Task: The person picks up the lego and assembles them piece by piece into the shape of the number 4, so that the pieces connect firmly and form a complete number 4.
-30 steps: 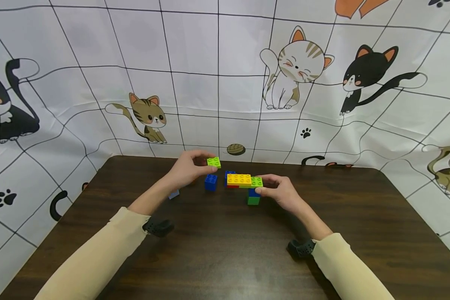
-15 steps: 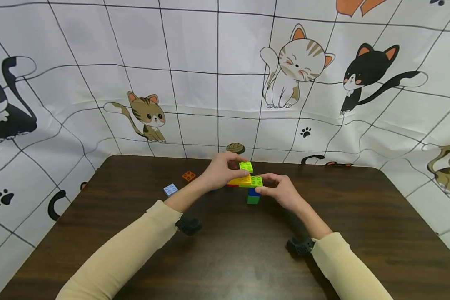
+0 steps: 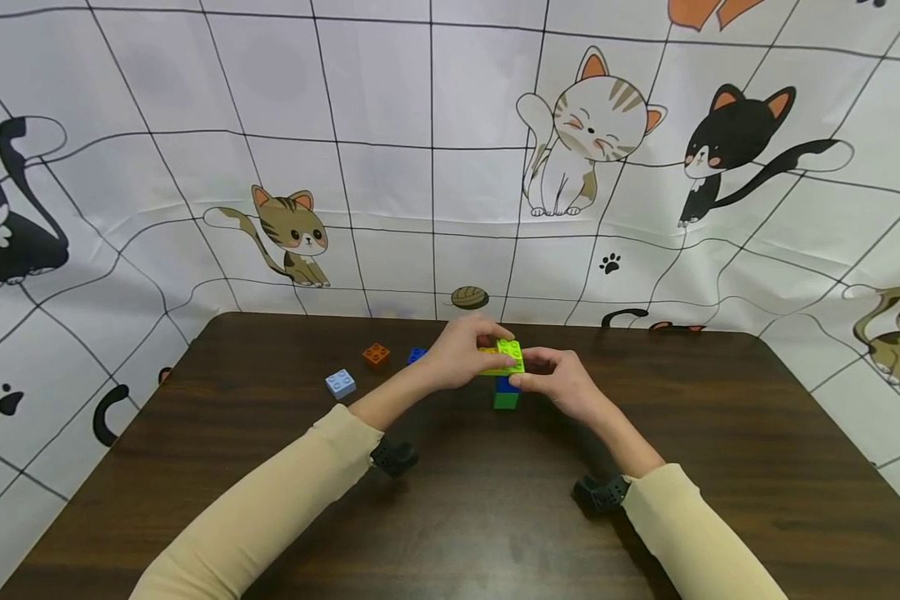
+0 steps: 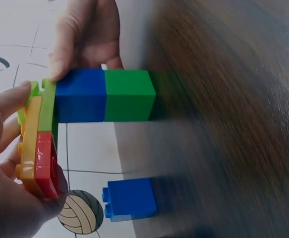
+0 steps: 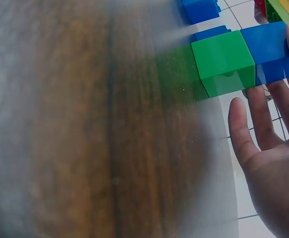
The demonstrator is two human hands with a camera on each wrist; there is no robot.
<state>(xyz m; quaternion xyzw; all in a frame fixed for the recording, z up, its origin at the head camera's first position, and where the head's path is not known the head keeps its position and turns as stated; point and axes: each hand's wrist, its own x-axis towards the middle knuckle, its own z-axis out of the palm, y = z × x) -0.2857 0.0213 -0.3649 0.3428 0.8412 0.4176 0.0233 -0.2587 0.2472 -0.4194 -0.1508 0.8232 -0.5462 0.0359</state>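
Observation:
My left hand (image 3: 461,354) pinches a small lime toy brick (image 3: 510,348) at the right end of a brick build. In the left wrist view, a yellow brick (image 4: 31,141) lies over a red brick (image 4: 47,166) and a longer lime brick (image 4: 48,104). Beneath the lime one stand a blue brick (image 4: 81,96) and a green brick (image 4: 129,96) on the table. My right hand (image 3: 562,383) grips the build's right side, thumb at the front near the blue brick. The left hand hides most of the yellow and red bricks in the head view.
Loose to the left lie an orange brick (image 3: 376,355), a light blue brick (image 3: 341,383) and a blue brick (image 3: 416,355). Another blue brick (image 4: 132,198) stands near the build. A cat-print sheet (image 3: 390,167) hangs behind the dark wooden table (image 3: 450,500).
My left hand has carried the small lime brick rightward, from above the loose blue bricks, then down onto the build's right end. The right hand has stayed in place.

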